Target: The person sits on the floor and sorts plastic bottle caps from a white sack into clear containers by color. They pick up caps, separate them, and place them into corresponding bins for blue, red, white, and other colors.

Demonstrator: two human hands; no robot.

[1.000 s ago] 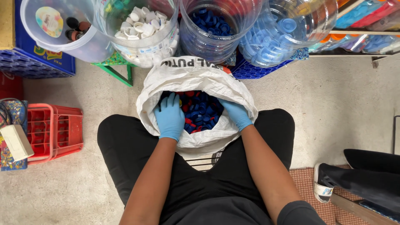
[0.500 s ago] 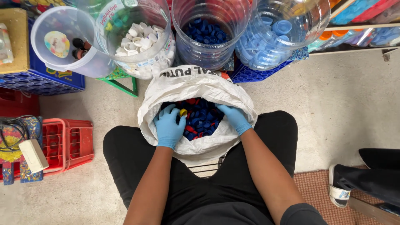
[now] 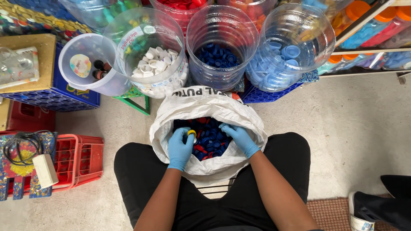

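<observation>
I see both forearms reaching up from the bottom of the frame into the white sack (image 3: 201, 107) at centre, which sits between my knees with its mouth open toward the camera. My left hand (image 3: 180, 147), in a blue glove, is curled palm-down at the sack's left side, fingers pinching a small yellow cap (image 3: 192, 134) whose round face looks up and to the right. My right hand (image 3: 238, 137), also gloved, angles in from the lower right, fingers loosely bent and resting on the heap of blue and red caps (image 3: 209, 139); I cannot tell if it grips any. Above the sack stand clear jars: white caps (image 3: 156, 66), dark blue caps (image 3: 218, 55), light blue caps (image 3: 284, 57).
</observation>
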